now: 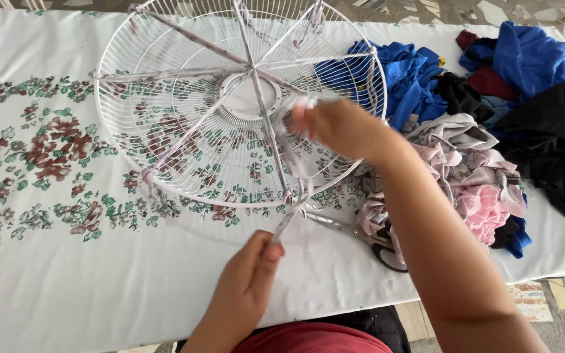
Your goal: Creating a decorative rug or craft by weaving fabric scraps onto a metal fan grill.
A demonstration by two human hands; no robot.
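A white wire fan guard (184,124) lies flat on the counter (67,287), which is covered with a white cloth printed with dark red flowers and green leaves. Pale fabric strips run like spokes from the guard's round centre plate (246,97) out to its rim, each one tied off at the outer ring.

The left hand (246,284) is near the counter's front edge, just below the guard's rim. Its fingers are curled closed and the thumb pinches the lower end of a pale fabric strip (289,222), which rises taut toward the rim. The right hand (335,127) hovers over the right half of the guard, fingers bunched together around the upper part of the same strip, close to the centre plate. It is blurred, so the exact grip cannot be made out, but the strip clearly passes through it.

A pair of scissors (361,238) with dark handles lies on the counter just right of the left hand and partly under the right forearm, blades pointing left toward the guard's rim.

To the right sits a heap of fabric scraps: pink and grey pieces (472,189) nearest the scissors, bright blue cloth (413,78) touching the guard's right edge, more blue (531,59) and dark red at the far corner, and black cloth (550,137) at the right edge of the counter.
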